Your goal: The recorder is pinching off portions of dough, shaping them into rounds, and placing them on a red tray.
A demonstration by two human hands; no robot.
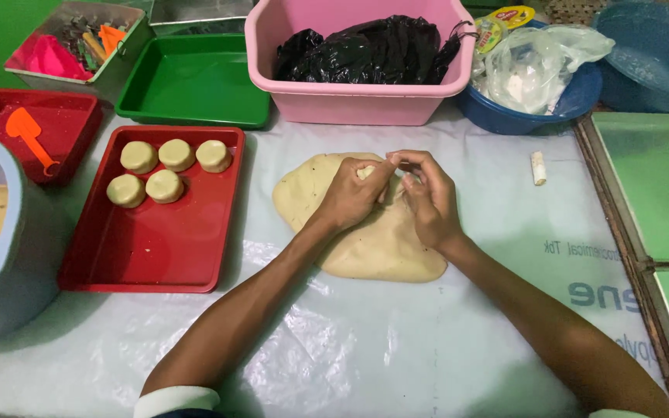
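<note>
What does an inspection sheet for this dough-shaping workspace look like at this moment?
Surface: table covered with a clear plastic sheet, wrinkled near the front.
Job's things: flat slab of dough in the middle; small dough piece pinched between both hands; five dough rounds in the near red tray.
Clutter: second red tray with orange scraper; empty green tray; pink tub holding a black bag; blue bowl with plastic bags; grey bucket; small white stick.
Hands: left hand and right hand both over the slab, fingertips meeting on the small piece.
Cables: nothing seen.
Surroundings: green panels at right.
</note>
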